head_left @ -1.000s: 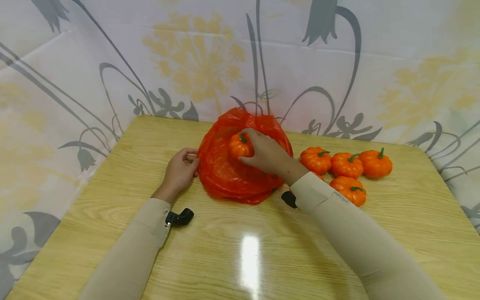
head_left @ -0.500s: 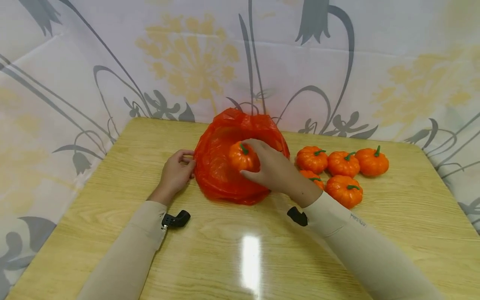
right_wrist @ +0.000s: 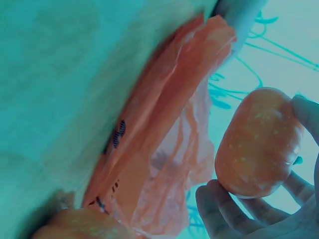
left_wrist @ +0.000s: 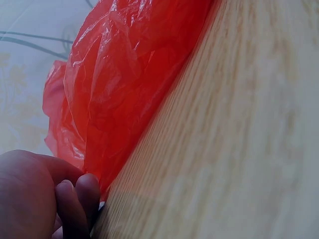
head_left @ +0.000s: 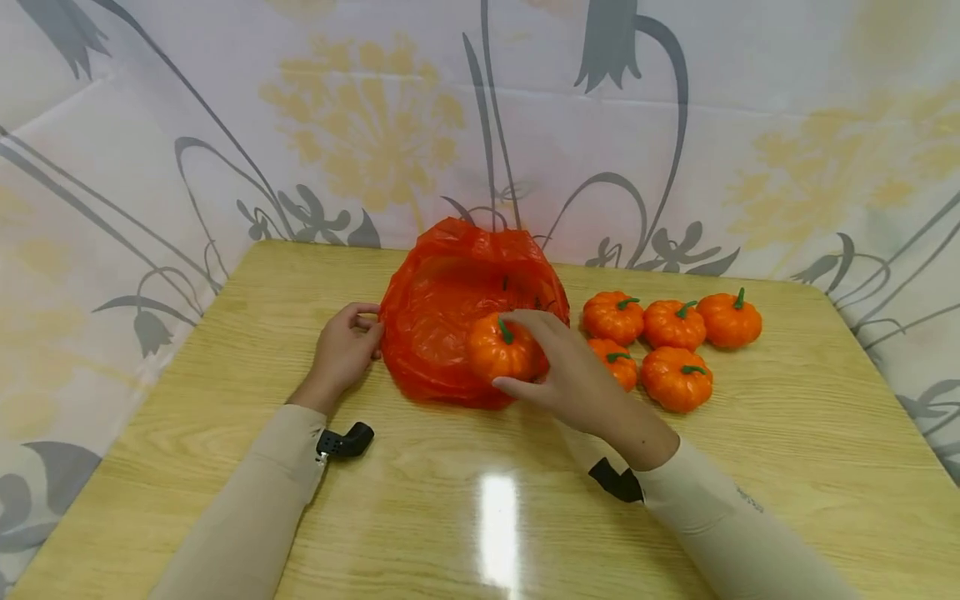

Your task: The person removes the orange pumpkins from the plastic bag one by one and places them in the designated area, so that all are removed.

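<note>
table (head_left: 225,350): light wood, shiny, with a bright spot of light near the front | red bag (head_left: 442,317): lies open at the back middle | pumpkins (head_left: 675,377): five small orange ones with green stems, close together, right of the bag, one partly hidden | flowered cloth (head_left: 112,208): hangs around the table

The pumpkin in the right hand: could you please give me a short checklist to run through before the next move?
1. Right hand grips the pumpkin: ok.
2. Left hand pinches the red bag at its edge: ok.
3. Bag mouth open: ok.
4. Pumpkin clear of the bag's near rim: cannot tell.
5. Five other pumpkins sit apart from the bag on the table: ok.
6. Bag's inside hidden: cannot tell what it holds.
</note>
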A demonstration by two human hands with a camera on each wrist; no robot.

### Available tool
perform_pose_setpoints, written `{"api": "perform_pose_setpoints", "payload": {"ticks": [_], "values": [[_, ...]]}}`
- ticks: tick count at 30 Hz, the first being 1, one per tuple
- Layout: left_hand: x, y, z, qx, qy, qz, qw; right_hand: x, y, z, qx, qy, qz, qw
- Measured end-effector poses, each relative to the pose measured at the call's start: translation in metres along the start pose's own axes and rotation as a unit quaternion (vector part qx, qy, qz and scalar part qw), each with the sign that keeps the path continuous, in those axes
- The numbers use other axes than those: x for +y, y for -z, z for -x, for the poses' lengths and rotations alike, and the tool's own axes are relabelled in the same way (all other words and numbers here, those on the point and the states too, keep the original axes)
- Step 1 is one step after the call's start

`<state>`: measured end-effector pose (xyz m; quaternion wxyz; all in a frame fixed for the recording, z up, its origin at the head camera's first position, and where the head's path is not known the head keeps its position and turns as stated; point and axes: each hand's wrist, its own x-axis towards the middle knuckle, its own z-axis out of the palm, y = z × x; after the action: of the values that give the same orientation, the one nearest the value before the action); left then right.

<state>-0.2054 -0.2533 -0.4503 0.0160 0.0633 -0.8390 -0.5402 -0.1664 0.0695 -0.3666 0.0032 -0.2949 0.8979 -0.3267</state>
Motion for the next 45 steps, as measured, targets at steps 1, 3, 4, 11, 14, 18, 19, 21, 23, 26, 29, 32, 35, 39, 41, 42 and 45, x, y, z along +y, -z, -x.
{"api": "perform_pose_setpoints", "payload": {"ticks": [1, 3, 4, 11, 14, 18, 19, 21, 23, 26, 29, 32, 35, 39, 41, 42, 45], "values": [[0.0, 0.0, -0.001, 0.0, -0.002, 0.0, 1.0, 0.001, 0.0, 0.004, 0.003, 0.004, 0.001, 1.0], [0.001, 0.001, -0.002, -0.002, -0.002, 0.001, 1.0, 0.003, 0.0, 0.011, 0.009, 0.011, -0.001, 1.0], [0.001, 0.001, -0.002, -0.003, -0.002, 0.002, 1.0, 0.003, 0.001, 0.015, 0.012, 0.011, -0.001, 1.0], [0.003, -0.002, -0.002, -0.004, -0.002, 0.008, 1.0, 0.006, 0.008, 0.037, 0.036, 0.013, 0.006, 0.999], [0.002, -0.001, -0.001, -0.001, 0.002, 0.008, 1.0, 0.005, 0.009, 0.042, 0.035, 0.016, 0.012, 0.999], [0.003, 0.001, 0.001, 0.0, 0.003, 0.002, 1.0, 0.006, 0.012, 0.051, 0.041, 0.022, 0.028, 0.999], [0.003, 0.0, 0.001, 0.0, 0.001, 0.001, 1.0, 0.007, 0.014, 0.054, 0.043, 0.023, 0.031, 0.998], [0.004, 0.0, 0.001, -0.001, -0.002, 0.0, 1.0, 0.009, 0.017, 0.059, 0.049, 0.023, 0.035, 0.998], [0.005, -0.001, 0.0, -0.002, -0.005, 0.001, 1.0, 0.011, 0.021, 0.065, 0.057, 0.022, 0.035, 0.998], [0.004, -0.002, 0.0, -0.005, -0.002, 0.007, 1.0, 0.013, 0.028, 0.074, 0.069, 0.02, 0.037, 0.997], [0.003, 0.0, 0.001, -0.004, 0.003, 0.006, 1.0, 0.017, 0.034, 0.081, 0.08, 0.013, 0.048, 0.996], [0.002, 0.002, 0.003, -0.001, 0.003, 0.002, 1.0, 0.022, 0.041, 0.087, 0.092, -0.002, 0.056, 0.994], [0.001, 0.004, 0.003, 0.0, -0.002, -0.002, 1.0, 0.03, 0.049, 0.09, 0.113, -0.003, 0.065, 0.991], [0.001, 0.004, 0.003, 0.003, -0.004, -0.008, 1.0, 0.04, 0.06, 0.092, 0.153, 0.011, 0.075, 0.985], [0.002, 0.004, 0.003, 0.003, -0.005, -0.008, 1.0, 0.044, 0.065, 0.093, 0.168, 0.007, 0.08, 0.982], [0.002, 0.003, 0.003, 0.001, -0.005, -0.006, 1.0, 0.046, 0.067, 0.093, 0.173, 0.002, 0.082, 0.982], [0.004, 0.002, 0.003, -0.002, -0.007, -0.002, 1.0, 0.05, 0.073, 0.094, 0.182, -0.018, 0.083, 0.98]]}}
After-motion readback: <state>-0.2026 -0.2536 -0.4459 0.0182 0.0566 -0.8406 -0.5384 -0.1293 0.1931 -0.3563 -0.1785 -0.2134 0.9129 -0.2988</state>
